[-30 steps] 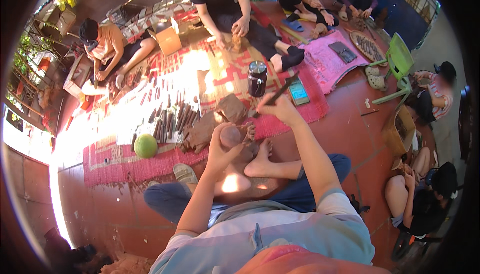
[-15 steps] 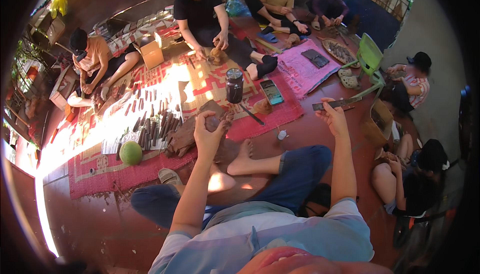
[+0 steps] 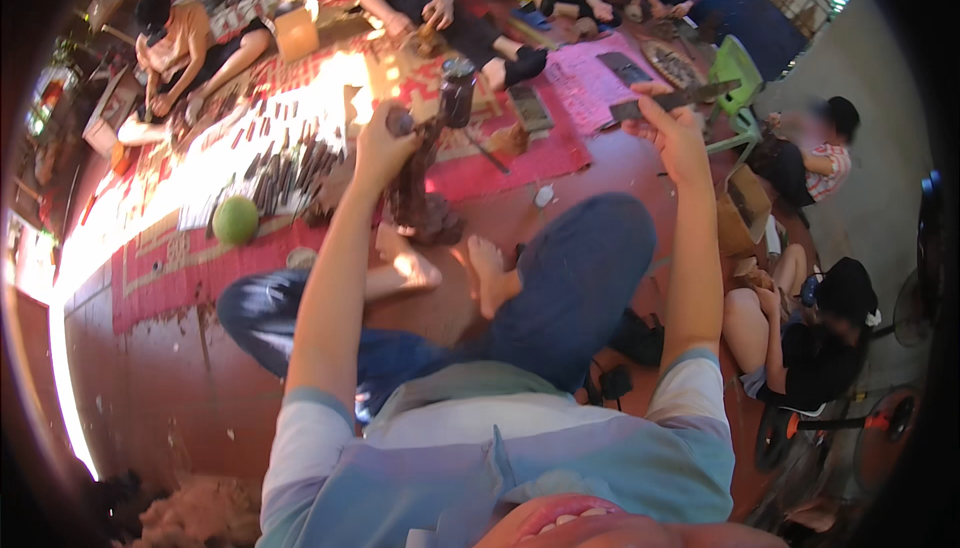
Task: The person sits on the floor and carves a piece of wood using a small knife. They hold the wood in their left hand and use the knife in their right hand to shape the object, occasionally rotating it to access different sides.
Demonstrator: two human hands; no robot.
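My left hand is closed at the upper end of a rough brown carved wood piece. A rounded brown end shows beside the thumb, and the lower part of the wood hangs down above my feet. On the right, my raised right hand pinches a long, dark, flat tool between thumb and fingers. Its end points right, toward a green chair; blur hides whether it is a chisel or a file. The two hands are wide apart, and the tool does not touch the wood.
Many dark-handled tools lie on the red patterned mat, near a green ball-like fruit. Beyond my hands are a dark jar, a phone and a green chair. Several people sit around, and a cardboard box stands at right.
Both my hands have risen and moved farther from me. The wood piece has lifted off the mat with my left hand and now hangs upright. My right hand keeps the flat tool.
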